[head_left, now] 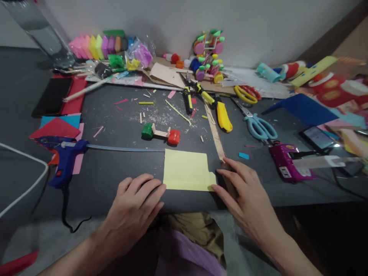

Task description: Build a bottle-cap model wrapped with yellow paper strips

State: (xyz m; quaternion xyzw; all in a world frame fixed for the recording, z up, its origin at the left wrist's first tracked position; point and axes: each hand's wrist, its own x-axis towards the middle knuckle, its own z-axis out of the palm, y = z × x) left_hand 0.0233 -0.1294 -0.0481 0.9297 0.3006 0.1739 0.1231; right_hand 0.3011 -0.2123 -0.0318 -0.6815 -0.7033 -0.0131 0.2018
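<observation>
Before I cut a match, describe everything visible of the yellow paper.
The yellow paper lies flat on the dark table, plain, roughly rectangular, its upper right cut away in a step. The left hand touches its lower left corner, the right hand its lower right with the thumb; a bluish strip seems to meet its upper left.

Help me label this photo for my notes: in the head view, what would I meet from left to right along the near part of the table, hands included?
Blue glue gun → left hand → pale yellow sheet → right hand → magenta device.
</observation>
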